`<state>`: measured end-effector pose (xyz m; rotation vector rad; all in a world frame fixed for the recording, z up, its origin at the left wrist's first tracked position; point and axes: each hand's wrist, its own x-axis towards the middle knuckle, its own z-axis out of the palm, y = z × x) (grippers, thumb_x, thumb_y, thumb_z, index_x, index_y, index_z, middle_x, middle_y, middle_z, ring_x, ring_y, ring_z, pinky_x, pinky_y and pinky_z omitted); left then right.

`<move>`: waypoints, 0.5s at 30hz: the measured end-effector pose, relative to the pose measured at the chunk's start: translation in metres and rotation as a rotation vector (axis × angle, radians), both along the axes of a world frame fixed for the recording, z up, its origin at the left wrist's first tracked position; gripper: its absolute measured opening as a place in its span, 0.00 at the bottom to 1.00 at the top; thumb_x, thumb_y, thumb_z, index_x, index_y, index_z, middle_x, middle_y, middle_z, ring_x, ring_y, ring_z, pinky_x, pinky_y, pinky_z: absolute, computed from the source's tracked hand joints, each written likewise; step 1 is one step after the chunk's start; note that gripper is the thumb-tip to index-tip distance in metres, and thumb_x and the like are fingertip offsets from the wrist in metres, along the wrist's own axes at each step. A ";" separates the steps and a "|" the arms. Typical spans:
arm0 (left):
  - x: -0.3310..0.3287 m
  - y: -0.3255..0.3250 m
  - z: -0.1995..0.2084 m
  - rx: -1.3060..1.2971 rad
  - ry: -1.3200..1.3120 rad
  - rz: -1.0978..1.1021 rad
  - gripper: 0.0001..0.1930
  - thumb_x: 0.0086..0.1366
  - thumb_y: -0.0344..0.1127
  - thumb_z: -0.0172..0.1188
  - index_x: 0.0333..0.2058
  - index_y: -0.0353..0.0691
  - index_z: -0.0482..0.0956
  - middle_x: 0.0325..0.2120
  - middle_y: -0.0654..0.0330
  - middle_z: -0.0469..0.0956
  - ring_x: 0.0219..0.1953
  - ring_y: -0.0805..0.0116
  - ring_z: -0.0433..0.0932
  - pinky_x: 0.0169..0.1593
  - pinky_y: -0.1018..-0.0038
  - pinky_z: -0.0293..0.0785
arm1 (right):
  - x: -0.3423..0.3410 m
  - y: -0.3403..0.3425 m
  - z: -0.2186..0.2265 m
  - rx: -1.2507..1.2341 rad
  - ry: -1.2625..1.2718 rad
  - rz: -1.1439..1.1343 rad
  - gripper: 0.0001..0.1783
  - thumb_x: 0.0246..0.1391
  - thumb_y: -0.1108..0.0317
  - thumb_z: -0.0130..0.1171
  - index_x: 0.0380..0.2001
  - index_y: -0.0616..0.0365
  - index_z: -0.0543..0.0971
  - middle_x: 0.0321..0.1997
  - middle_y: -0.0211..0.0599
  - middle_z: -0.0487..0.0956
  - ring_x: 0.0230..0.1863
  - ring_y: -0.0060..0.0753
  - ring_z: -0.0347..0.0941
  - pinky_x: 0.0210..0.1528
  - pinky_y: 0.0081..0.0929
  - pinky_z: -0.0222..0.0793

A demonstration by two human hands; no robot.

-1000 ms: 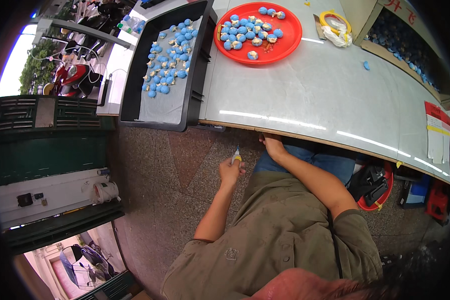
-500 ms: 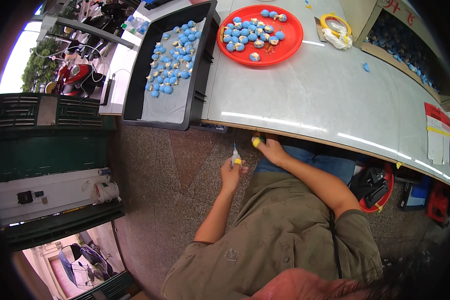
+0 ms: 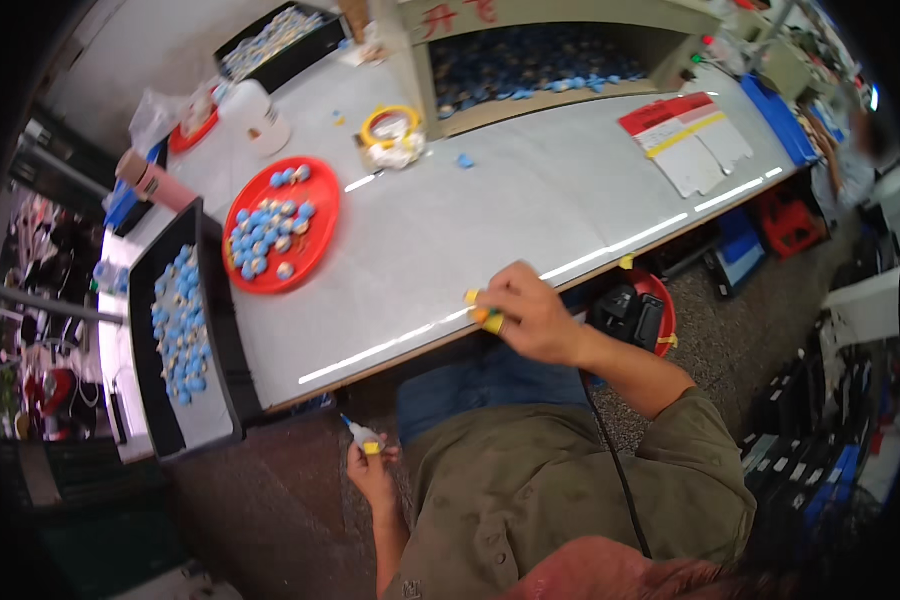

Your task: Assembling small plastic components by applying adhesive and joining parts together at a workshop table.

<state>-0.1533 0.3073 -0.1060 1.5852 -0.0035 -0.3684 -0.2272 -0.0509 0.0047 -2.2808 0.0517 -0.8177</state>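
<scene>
My left hand (image 3: 372,480) is below the table's front edge, closed round a small white squeeze bottle (image 3: 361,432) with a thin blue tip pointing up. Yellow tape wraps its thumb. Over the front edge of the grey table (image 3: 440,250), my right hand (image 3: 538,322) is raised with its fingers curled together and yellow tape on the fingertips. Whatever it pinches, if anything, is too small to make out. To the left, a red round plate (image 3: 315,252) carries blue-and-cream balls (image 3: 260,235). Similar balls (image 3: 177,335) lie on a white sheet in a black tray (image 3: 225,345).
A wooden box (image 3: 565,92) of dark and blue pieces stands at the table's back, near a yellow tape roll (image 3: 391,122). Red-and-white papers (image 3: 685,142) lie at right. A pink bottle (image 3: 157,182) stands far left. Under the table sits a red basin (image 3: 660,310).
The view has swung to the right. My right hand has risen from beneath the table edge to above it. My left hand still grips the squeeze bottle low down.
</scene>
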 end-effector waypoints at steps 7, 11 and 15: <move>0.020 -0.068 0.056 -0.129 -0.039 -0.243 0.19 0.66 0.37 0.59 0.48 0.27 0.72 0.39 0.48 0.80 0.33 0.66 0.81 0.37 0.76 0.78 | -0.079 -0.166 -0.009 -0.204 0.061 -0.895 0.16 0.53 0.69 0.59 0.45 0.61 0.76 0.42 0.50 0.78 0.43 0.54 0.75 0.45 0.41 0.70; 0.026 -0.126 0.085 -0.242 0.089 -0.440 0.22 0.66 0.37 0.58 0.53 0.27 0.68 0.46 0.48 0.77 0.40 0.64 0.81 0.42 0.76 0.77 | -0.121 -0.225 -0.023 -0.340 0.336 -1.041 0.13 0.55 0.69 0.53 0.44 0.57 0.77 0.40 0.50 0.78 0.42 0.55 0.74 0.43 0.46 0.69; 0.034 -0.162 0.105 -0.301 0.145 -0.579 0.21 0.67 0.35 0.57 0.53 0.28 0.69 0.48 0.49 0.76 0.44 0.63 0.80 0.44 0.75 0.76 | -0.109 -0.209 -0.011 -0.664 0.162 -1.254 0.15 0.55 0.63 0.58 0.42 0.61 0.77 0.35 0.46 0.73 0.39 0.52 0.71 0.41 0.45 0.67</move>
